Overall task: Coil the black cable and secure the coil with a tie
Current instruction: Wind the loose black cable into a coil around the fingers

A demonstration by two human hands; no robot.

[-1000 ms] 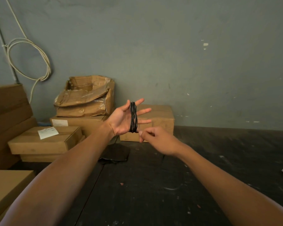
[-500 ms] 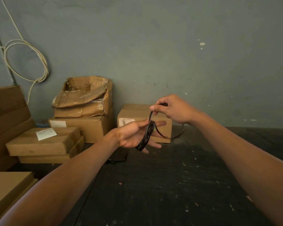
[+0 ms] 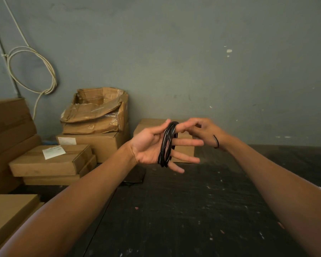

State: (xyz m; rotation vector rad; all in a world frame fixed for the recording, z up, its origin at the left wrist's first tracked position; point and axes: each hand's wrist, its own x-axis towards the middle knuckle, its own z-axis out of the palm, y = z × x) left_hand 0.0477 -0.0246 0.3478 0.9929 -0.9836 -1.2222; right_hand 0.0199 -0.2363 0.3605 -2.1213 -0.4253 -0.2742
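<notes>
The black cable [image 3: 166, 145] is wound in several turns around the four spread fingers of my left hand [image 3: 150, 145], which is held palm up in mid air. My right hand [image 3: 204, 131] is just behind the fingertips of the left, its fingers pinched together at the top of the coil. A short black loop [image 3: 216, 141] of cable or band lies across my right wrist. The loose end of the cable is hidden behind my hands. I see no separate tie.
A dark worn floor [image 3: 193, 210] spreads below my arms. Cardboard boxes [image 3: 50, 160] are stacked at the left, a torn open box [image 3: 96, 110] and a single box [image 3: 148, 125] stand against the grey wall. A white cable loop [image 3: 32, 69] hangs on the wall.
My right hand has come down from above the coil and now sits behind my left fingertips. The long free loop of cable seen half a second ago is now wound onto the left fingers.
</notes>
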